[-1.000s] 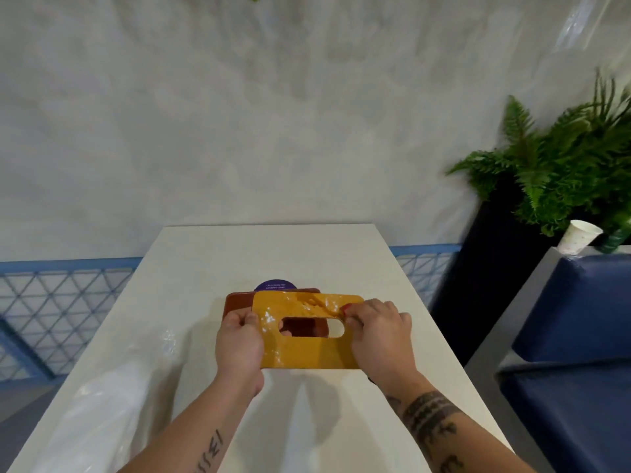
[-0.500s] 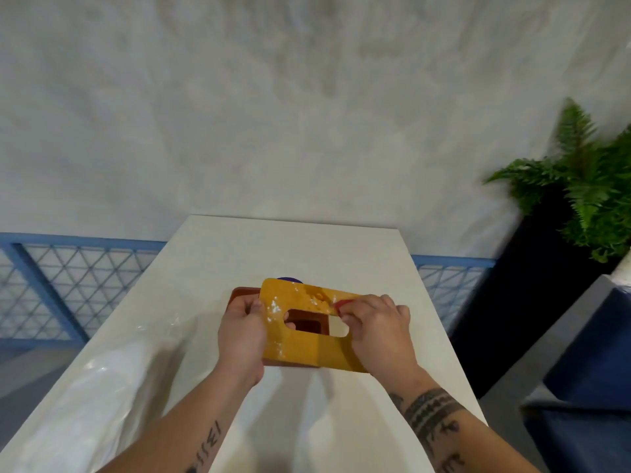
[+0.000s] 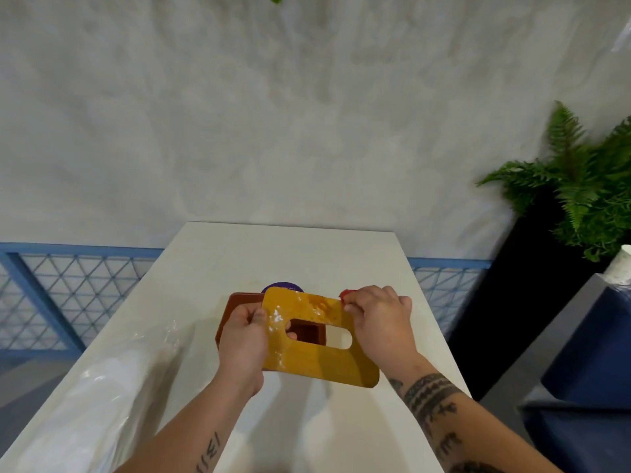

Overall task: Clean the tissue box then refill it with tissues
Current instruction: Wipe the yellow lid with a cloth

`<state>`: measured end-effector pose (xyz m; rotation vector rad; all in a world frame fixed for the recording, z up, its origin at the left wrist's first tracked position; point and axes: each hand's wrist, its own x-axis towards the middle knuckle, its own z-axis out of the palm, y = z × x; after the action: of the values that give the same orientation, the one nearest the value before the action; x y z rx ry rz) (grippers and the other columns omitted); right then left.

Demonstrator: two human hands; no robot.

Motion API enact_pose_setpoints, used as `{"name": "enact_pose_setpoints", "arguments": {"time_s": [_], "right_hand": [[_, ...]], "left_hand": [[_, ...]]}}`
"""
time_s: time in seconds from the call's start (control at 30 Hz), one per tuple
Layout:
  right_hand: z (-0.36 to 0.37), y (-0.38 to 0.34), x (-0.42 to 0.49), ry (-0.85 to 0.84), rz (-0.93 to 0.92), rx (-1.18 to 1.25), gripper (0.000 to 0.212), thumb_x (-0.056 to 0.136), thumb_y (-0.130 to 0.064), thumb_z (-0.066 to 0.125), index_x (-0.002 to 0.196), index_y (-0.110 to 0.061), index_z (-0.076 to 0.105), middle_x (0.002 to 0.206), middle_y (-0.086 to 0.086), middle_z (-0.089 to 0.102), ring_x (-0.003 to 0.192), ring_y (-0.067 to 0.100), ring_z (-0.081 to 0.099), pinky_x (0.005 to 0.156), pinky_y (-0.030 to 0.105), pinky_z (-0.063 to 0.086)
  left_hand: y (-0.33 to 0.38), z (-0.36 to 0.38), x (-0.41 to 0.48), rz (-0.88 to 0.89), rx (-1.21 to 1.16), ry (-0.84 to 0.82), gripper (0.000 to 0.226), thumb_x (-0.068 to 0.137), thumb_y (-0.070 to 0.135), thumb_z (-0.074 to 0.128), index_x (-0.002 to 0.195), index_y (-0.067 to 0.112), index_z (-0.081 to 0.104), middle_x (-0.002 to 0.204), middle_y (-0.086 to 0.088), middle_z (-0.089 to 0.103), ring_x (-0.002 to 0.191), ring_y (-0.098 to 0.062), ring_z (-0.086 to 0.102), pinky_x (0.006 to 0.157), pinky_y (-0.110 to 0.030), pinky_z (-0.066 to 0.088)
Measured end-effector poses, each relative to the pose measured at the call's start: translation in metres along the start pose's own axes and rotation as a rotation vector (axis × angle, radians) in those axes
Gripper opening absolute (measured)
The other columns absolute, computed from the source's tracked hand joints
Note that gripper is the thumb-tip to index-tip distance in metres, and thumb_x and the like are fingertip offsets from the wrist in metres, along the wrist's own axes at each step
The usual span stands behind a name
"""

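The yellow wooden tissue box lid (image 3: 317, 360), with an oval slot and white smears on its upper left, is held above the white table (image 3: 290, 254). My left hand (image 3: 243, 339) grips its left edge, a fingertip showing through the slot. My right hand (image 3: 379, 319) is at the lid's upper right corner and pinches a small red cloth (image 3: 345, 295) against it. Under the lid sits the brown tissue box base (image 3: 235, 307), partly hidden. A purple round object (image 3: 282, 287) peeks out behind it.
A clear plastic pack (image 3: 85, 404) lies on the table's left front. A blue lattice railing (image 3: 68, 295) runs behind the table. To the right stand a fern (image 3: 587, 196) in a black planter, a paper cup (image 3: 623, 268) and a blue seat (image 3: 587, 387).
The lid has tilted, its right end dropping lower. My right hand slid from near the slot up to the upper right corner with the red cloth. The camera view shifted slightly.
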<state>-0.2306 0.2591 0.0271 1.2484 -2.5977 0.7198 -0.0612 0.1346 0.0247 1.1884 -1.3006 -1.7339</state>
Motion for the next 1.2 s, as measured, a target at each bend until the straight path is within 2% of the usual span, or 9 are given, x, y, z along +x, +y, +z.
{"name": "enact_pose_setpoints", "arguments": {"time_s": [0.2,0.37,0.5,0.6,0.67,0.8,0.93,1.03,1.2], "right_hand": [[0.010,-0.012,-0.025,-0.049,-0.153,0.002,0.021,0.101,-0.034,0.055,0.110,-0.036,0.073,0.111,-0.018,0.066,0.104,0.012,0.053,0.090,0.034,0.034],[0.003,0.003,-0.019,0.035,0.043,-0.011,0.024,0.102,-0.034,0.052,0.117,-0.036,0.071,0.113,-0.014,0.068,0.104,0.012,0.057,0.092,0.034,0.037],[0.008,-0.031,-0.024,0.015,-0.055,0.002,0.029,0.101,-0.039,0.047,0.113,-0.033,0.073,0.110,-0.012,0.070,0.099,0.016,0.059,0.090,0.038,0.042],[0.012,-0.029,-0.036,-0.028,-0.136,-0.024,0.037,0.099,-0.042,0.041,0.106,-0.033,0.075,0.107,-0.014,0.070,0.096,0.017,0.060,0.087,0.037,0.043],[0.009,-0.013,-0.036,-0.032,-0.101,-0.040,0.025,0.101,-0.035,0.051,0.111,-0.036,0.074,0.110,-0.016,0.068,0.099,0.014,0.059,0.091,0.034,0.041],[0.006,-0.012,-0.025,0.032,0.005,-0.007,0.026,0.103,-0.035,0.050,0.119,-0.036,0.071,0.114,-0.016,0.067,0.103,0.011,0.057,0.094,0.033,0.040],[0.010,-0.044,-0.032,0.012,-0.154,0.046,0.033,0.091,-0.042,0.046,0.101,-0.034,0.076,0.104,-0.015,0.070,0.094,0.017,0.058,0.085,0.037,0.044],[0.015,-0.030,-0.042,0.003,-0.202,0.008,0.020,0.090,-0.031,0.056,0.091,-0.037,0.075,0.095,-0.020,0.067,0.087,0.016,0.056,0.078,0.034,0.040],[0.007,-0.011,-0.031,0.088,0.015,0.082,0.019,0.099,-0.026,0.059,0.102,-0.036,0.075,0.104,-0.019,0.066,0.096,0.009,0.056,0.087,0.033,0.040]], "left_hand": [[0.003,0.002,-0.004,0.007,0.019,-0.014,0.017,0.107,0.018,0.048,0.105,0.017,0.065,0.070,-0.005,0.077,0.060,-0.024,0.075,0.058,-0.035,0.058],[0.002,0.000,-0.007,-0.007,0.046,-0.040,0.018,0.108,0.020,0.048,0.104,0.020,0.065,0.078,-0.011,0.078,0.069,-0.033,0.077,0.074,-0.051,0.064],[0.003,0.009,-0.016,0.000,0.107,-0.074,0.019,0.106,0.020,0.050,0.100,0.024,0.068,0.086,-0.010,0.078,0.075,-0.033,0.077,0.077,-0.056,0.063],[-0.003,0.006,-0.009,0.010,0.090,-0.058,0.021,0.101,0.025,0.054,0.091,0.035,0.069,0.087,-0.007,0.078,0.081,-0.036,0.076,0.079,-0.060,0.061],[-0.005,0.003,-0.007,0.000,0.099,-0.051,0.022,0.100,0.026,0.054,0.089,0.038,0.068,0.087,-0.006,0.078,0.081,-0.036,0.076,0.078,-0.061,0.061],[-0.002,0.006,-0.015,-0.007,0.100,-0.092,0.023,0.104,0.022,0.052,0.091,0.032,0.068,0.086,-0.009,0.078,0.076,-0.036,0.076,0.076,-0.060,0.062],[-0.002,0.010,-0.018,0.020,0.115,-0.092,0.023,0.101,0.025,0.053,0.086,0.033,0.069,0.085,-0.003,0.078,0.087,-0.032,0.074,0.085,-0.058,0.059],[0.001,0.003,-0.012,0.001,0.095,-0.062,0.017,0.099,0.028,0.054,0.091,0.032,0.069,0.084,-0.009,0.078,0.081,-0.037,0.076,0.082,-0.061,0.060],[0.007,0.001,-0.012,-0.006,0.085,-0.080,0.021,0.105,0.026,0.050,0.095,0.032,0.068,0.086,-0.009,0.079,0.076,-0.033,0.078,0.079,-0.058,0.062]]}}
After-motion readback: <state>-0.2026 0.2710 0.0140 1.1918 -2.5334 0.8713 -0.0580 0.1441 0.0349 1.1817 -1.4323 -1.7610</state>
